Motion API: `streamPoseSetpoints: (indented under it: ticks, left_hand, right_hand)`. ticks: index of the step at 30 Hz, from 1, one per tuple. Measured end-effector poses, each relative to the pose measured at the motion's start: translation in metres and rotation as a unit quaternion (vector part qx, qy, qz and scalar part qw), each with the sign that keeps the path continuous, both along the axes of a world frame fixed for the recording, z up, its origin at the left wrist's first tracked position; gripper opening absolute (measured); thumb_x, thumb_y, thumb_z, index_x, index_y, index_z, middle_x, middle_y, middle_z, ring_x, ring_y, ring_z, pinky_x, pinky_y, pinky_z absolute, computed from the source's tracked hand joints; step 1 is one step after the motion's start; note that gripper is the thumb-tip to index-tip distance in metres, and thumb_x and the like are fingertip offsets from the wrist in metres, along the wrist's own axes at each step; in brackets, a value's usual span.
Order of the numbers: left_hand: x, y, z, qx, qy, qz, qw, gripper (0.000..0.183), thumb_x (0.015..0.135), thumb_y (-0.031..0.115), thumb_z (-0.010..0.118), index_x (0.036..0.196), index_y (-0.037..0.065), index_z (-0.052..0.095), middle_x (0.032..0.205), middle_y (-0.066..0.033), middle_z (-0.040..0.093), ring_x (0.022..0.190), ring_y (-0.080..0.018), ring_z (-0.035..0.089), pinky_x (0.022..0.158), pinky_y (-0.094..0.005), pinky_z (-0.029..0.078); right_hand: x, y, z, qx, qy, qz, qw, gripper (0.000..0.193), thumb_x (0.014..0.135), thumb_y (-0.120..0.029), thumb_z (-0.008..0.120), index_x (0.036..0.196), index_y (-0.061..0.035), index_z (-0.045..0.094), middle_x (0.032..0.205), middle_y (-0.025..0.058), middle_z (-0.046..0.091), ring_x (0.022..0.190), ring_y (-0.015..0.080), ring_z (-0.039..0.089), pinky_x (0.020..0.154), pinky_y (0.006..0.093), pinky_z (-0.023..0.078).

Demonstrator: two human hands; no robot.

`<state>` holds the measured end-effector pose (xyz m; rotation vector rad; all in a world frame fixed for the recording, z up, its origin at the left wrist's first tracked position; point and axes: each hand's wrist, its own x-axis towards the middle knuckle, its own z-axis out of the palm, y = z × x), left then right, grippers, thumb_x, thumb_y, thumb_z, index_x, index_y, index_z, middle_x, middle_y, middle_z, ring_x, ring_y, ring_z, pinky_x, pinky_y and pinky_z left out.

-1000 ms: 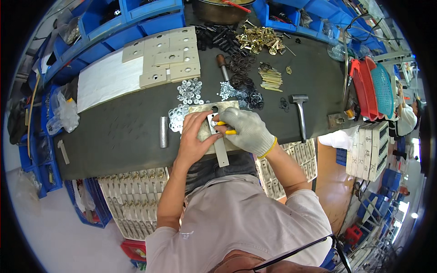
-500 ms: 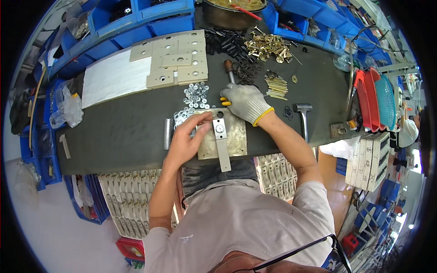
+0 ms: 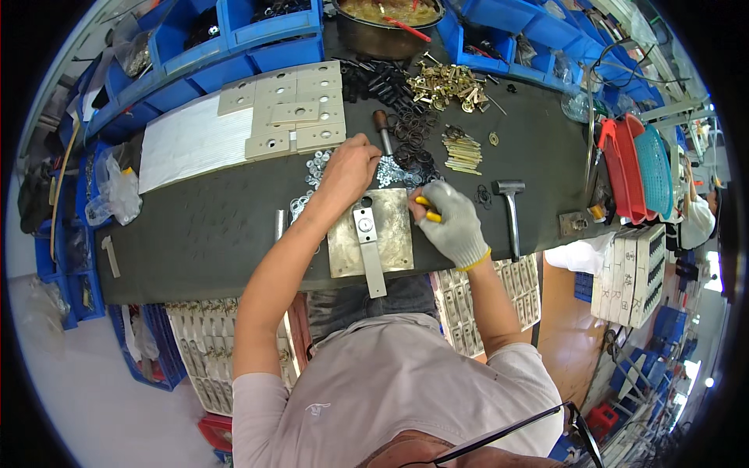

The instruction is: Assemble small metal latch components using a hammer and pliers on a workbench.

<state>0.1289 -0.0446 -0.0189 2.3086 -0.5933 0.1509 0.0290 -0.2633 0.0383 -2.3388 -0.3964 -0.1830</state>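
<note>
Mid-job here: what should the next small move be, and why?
I'd probably have the left hand pinch one of the small silver parts: its fingertips are beside that pile, while the right hand holds the yellow-handled tool and neither hand touches the strip on the metal plate.

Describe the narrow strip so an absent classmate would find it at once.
On the dark bench, find the square metal plate at the near edge. The strip lies on it, poking past its near side; unlike the small pale parts beyond, it's long and straight.
</note>
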Motion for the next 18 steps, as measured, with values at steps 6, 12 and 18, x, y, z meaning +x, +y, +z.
streamPoseSetpoints:
  ticks: [6,12,18]
  left_hand:
    - [0.006,0.002,0.005,-0.007,0.048,-0.027,0.998,0.014,0.092,0.009,0.067,0.095,-0.001,0.076,0.097,-0.0182,0.066,0.093,-0.0399,0.066,0.084,-0.0465,0.053]
    - [-0.014,0.03,0.061,-0.098,0.378,-0.04,0.92,0.022,0.093,0.017,0.075,0.102,-0.002,0.077,0.082,-0.0068,0.072,0.072,-0.0116,0.063,0.068,-0.0312,0.052]
    - [-0.042,0.06,0.071,-0.066,0.398,-0.07,0.912,0.022,0.094,0.017,0.075,0.101,-0.004,0.078,0.087,-0.0054,0.075,0.078,-0.0063,0.064,0.072,-0.0262,0.053]
  right_hand:
    - [-0.027,0.025,0.004,0.066,0.01,0.007,0.998,0.011,0.085,-0.006,0.075,0.095,-0.0042,0.07,0.09,0.011,0.068,0.078,0.0291,0.068,0.071,0.0369,0.055]
    - [-0.048,0.047,-0.003,0.09,0.021,0.005,0.996,0.02,0.08,-0.008,0.076,0.099,-0.0082,0.068,0.092,0.0091,0.069,0.08,0.0312,0.07,0.069,0.0397,0.057]
    - [-0.049,0.064,-0.007,0.08,-0.004,-0.024,0.996,0.022,0.079,-0.012,0.077,0.098,-0.0072,0.068,0.09,0.01,0.069,0.077,0.0326,0.07,0.069,0.0407,0.056]
